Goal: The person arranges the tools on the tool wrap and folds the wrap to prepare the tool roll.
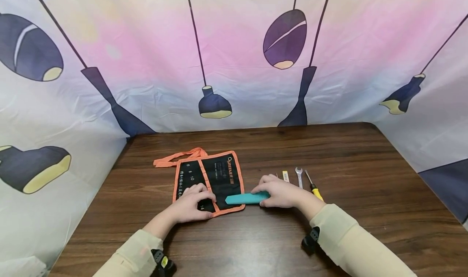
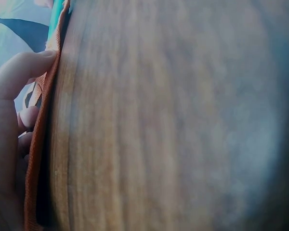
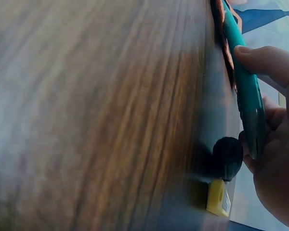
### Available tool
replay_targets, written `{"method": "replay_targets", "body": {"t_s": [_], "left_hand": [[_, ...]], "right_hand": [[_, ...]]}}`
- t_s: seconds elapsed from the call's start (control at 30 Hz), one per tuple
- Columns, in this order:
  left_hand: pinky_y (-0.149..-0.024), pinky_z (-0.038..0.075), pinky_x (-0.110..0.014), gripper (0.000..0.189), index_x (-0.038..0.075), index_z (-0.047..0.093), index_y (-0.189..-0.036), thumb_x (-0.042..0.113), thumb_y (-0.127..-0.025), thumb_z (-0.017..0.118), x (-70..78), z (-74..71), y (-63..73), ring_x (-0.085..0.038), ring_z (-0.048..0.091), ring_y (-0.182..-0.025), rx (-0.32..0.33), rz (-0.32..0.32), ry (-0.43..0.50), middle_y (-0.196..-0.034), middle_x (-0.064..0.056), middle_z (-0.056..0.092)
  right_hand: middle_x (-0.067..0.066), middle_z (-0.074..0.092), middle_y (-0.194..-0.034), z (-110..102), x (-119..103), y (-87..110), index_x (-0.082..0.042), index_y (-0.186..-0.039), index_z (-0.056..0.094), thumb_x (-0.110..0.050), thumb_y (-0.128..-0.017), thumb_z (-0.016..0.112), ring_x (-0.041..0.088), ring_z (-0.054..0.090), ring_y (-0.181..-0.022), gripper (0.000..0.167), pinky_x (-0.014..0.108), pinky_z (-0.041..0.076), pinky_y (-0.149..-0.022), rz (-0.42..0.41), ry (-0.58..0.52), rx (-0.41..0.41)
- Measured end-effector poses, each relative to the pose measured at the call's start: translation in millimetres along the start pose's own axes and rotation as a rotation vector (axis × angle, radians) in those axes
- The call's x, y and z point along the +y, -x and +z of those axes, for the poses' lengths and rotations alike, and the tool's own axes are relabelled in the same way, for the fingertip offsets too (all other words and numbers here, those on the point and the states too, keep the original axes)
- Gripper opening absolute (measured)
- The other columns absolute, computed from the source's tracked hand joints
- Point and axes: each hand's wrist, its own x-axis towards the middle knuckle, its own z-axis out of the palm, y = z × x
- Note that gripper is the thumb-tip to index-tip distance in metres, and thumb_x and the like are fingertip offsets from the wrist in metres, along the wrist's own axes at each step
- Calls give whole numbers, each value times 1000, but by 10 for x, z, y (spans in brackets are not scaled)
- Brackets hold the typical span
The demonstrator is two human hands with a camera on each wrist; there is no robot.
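Observation:
A black tool pouch (image 1: 224, 167) with orange trim lies flat on the table, its orange strap (image 1: 179, 157) trailing at the back. My left hand (image 1: 191, 202) grips the pouch's near part, fingers bent at the orange middle band and thumb at the near edge. A long, flat teal tool (image 1: 241, 199) with an angled end is pinched in my right hand (image 1: 279, 191). Its far end overlaps the pouch's right half. In the right wrist view, the thumb presses along the teal tool (image 3: 249, 91), whose rear narrows to a greyish tip.
Right of the right hand lie an open-ended wrench (image 1: 299, 178) and a yellow-handled screwdriver (image 1: 315, 189). A small yellow labelled piece (image 1: 285, 176) is partly hidden behind that hand. A rounded black end (image 3: 228, 158) shows beside yellow in the right wrist view. A printed curtain (image 1: 248, 102) hangs behind the table.

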Motion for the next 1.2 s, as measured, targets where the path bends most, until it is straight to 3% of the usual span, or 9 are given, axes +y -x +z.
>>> {"method": "replay_targets", "body": {"t_s": [0.7, 1.2], "left_hand": [[-75, 29, -36, 29, 41, 61, -104, 40, -77, 72, -13, 21, -2, -10, 39, -90, 26, 15, -13, -100, 13, 45], [-77, 29, -37, 32, 41, 60, -107, 39, -77, 72, -11, 15, 8, -10, 41, -93, 25, 17, -9, -101, 14, 45]], "right_hand": [[-10, 48, -98, 99, -151, -156, -24, -122, 65, -25, -86, 67, 9, 40, -89, 36, 26, 39, -74, -30, -26, -73], [-8, 49, -102, 232, -278, -283, -23, -123, 64, -28, -87, 66, 10, 40, -89, 36, 25, 38, -73, -51, -31, -47]]}}
